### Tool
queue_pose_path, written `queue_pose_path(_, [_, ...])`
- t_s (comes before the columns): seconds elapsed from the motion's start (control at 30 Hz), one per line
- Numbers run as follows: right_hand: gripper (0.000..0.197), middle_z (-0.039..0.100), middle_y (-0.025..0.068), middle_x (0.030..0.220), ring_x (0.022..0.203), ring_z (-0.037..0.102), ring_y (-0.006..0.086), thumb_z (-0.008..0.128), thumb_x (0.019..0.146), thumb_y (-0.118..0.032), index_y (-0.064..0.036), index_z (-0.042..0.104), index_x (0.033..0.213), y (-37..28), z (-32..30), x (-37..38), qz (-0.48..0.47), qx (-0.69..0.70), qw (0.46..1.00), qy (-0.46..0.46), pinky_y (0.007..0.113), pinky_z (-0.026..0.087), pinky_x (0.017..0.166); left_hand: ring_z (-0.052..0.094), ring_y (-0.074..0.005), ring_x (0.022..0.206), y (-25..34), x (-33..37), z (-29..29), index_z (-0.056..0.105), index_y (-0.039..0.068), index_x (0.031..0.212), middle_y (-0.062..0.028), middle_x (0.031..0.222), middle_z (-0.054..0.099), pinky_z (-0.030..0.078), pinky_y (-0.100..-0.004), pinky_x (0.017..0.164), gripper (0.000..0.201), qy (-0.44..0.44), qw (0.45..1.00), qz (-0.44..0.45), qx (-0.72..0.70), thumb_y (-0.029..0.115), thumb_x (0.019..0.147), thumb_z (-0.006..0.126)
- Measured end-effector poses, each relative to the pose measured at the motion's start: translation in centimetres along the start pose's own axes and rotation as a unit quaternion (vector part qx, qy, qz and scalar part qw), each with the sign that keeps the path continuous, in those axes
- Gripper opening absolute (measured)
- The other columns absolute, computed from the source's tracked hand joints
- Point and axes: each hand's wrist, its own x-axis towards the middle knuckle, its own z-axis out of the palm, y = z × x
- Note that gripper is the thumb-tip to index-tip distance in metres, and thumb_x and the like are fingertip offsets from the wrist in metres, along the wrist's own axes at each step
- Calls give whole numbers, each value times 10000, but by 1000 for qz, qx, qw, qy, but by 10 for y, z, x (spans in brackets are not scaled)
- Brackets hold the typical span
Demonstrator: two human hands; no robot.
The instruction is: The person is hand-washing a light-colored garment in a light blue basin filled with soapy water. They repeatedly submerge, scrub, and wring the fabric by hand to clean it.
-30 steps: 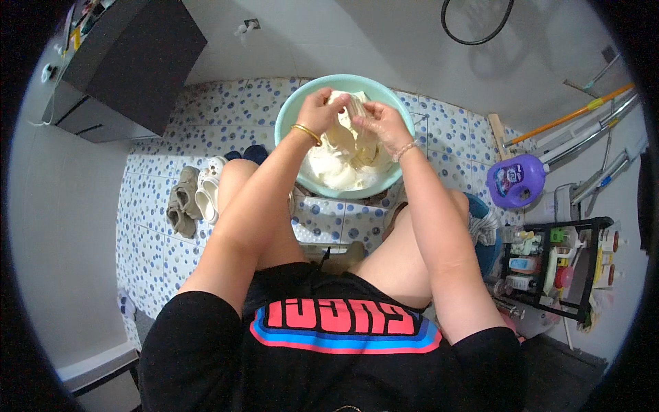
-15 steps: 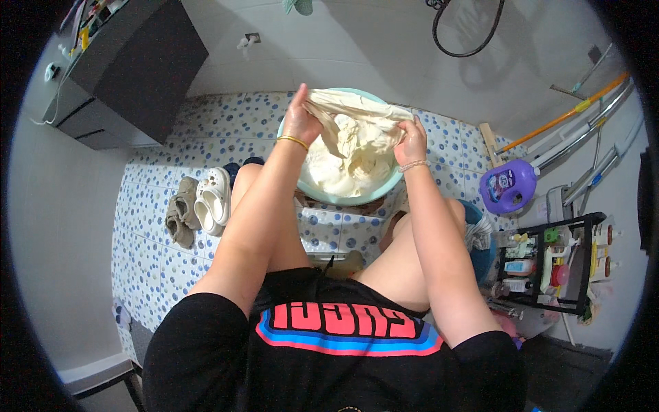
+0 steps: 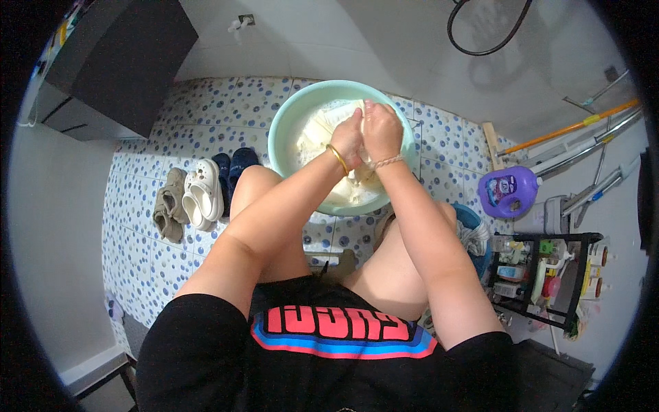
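Observation:
Cream-coloured cloth point(image 3: 317, 132) lies wet and bunched in a pale green basin point(image 3: 285, 130) of cloudy water. Over the basin my two hands are pressed close together. My left hand point(image 3: 349, 136), with a gold bangle at its wrist, is closed on the cloth. Beside it, touching, my right hand point(image 3: 382, 129) is curled into a fist around another part of the same cloth; a beaded bracelet circles that wrist. Much of the gripped fabric is hidden behind my fingers.
White clogs point(image 3: 204, 194), grey-brown shoes point(image 3: 169, 206) and dark blue slippers point(image 3: 242, 167) stand left of my legs. A purple detergent jug point(image 3: 508, 191), a black rack point(image 3: 573, 275) of bottles and a blue tub point(image 3: 468, 216) are at the right. Poles point(image 3: 570, 127) lean by the wall.
My hands were apart, stretching the cloth above the basin. They have come together and lower, bunching it between them. More of the basin's rim and the cloudy water now shows.

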Motion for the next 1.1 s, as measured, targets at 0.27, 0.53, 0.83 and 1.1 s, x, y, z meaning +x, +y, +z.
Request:
queue_pose_path(0.27, [314,530,180,575,497,531,310,447,835,-209,-1,538,619,0,19,32,-3,-35,997,-71,362,426,432,553,-186,775,21,16,-7,542,60,894,-73,873,573,447,-335,698,226,-17,1000,22,5,255,852,436])
queue_pose_path(0.53, [339,490,175,517,497,504,338,442,849,-222,-24,500,580,-15,28,24,-31,-17,998,-52,371,403,455,535,-187,729,43,32,-16,502,6,972,-91,814,560,439,-320,659,248,-1,999,-12,36,202,845,421])
queue_pose_path(0.83, [336,532,45,649,602,488,115,463,856,-309,-10,514,709,38,9,48,251,324,900,-150,264,418,560,502,-95,609,71,18,-1,551,-33,925,-43,705,543,409,-236,522,380,-97,893,68,435,303,756,606])
queue_pose_path(1.1, [392,557,25,803,730,512,80,603,751,-373,-12,532,886,36,-13,46,254,517,762,-295,215,415,668,565,-141,782,103,17,-15,573,-20,883,-85,829,595,447,-280,729,224,-256,942,62,208,179,790,529])
